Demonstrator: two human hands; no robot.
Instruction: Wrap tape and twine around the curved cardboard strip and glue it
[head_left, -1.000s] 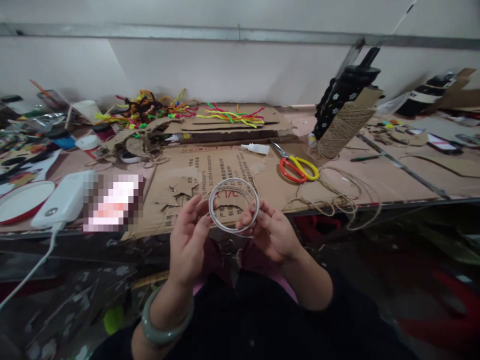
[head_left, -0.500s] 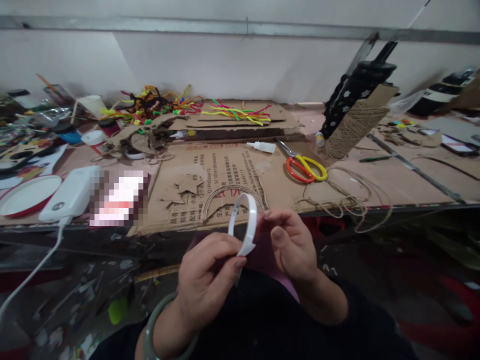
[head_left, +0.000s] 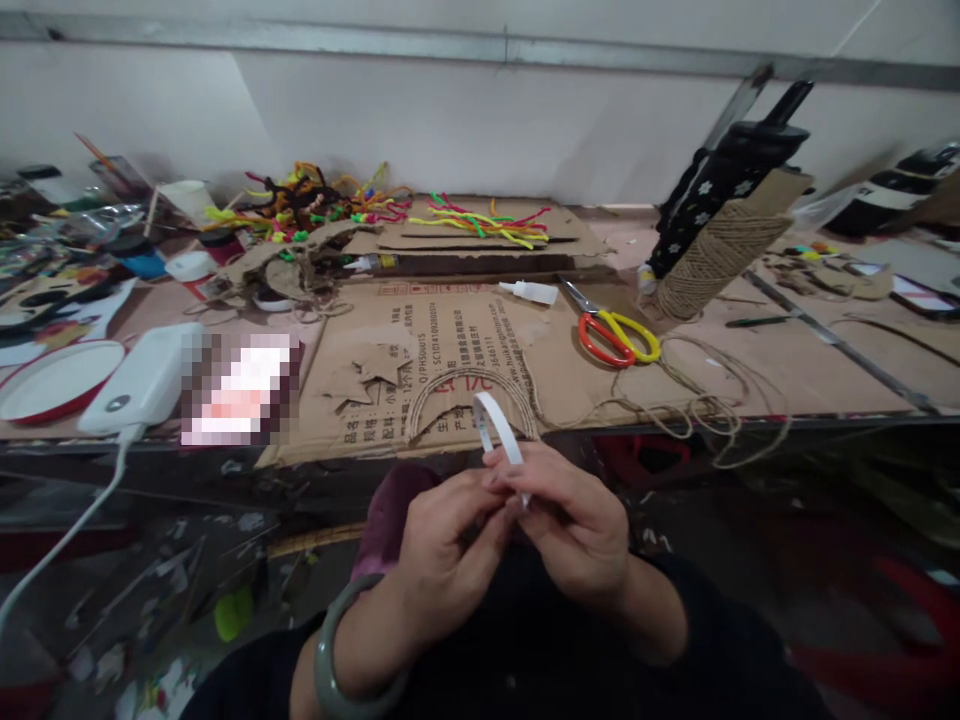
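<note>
Both hands [head_left: 517, 520] closed, fingertips pinching white band [head_left: 496, 428]

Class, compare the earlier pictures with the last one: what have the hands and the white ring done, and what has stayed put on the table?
The ring turned from face-on to edge-on and sank lower. The left hand and right hand closed together over its lower part, both still gripping it. The scissors, glue bottle and cardboard on the table stayed put.

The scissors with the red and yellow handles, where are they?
In the head view, the scissors lie right of centre on the cardboard sheet, between the glue bottle and the twine-wrapped tube.
</note>
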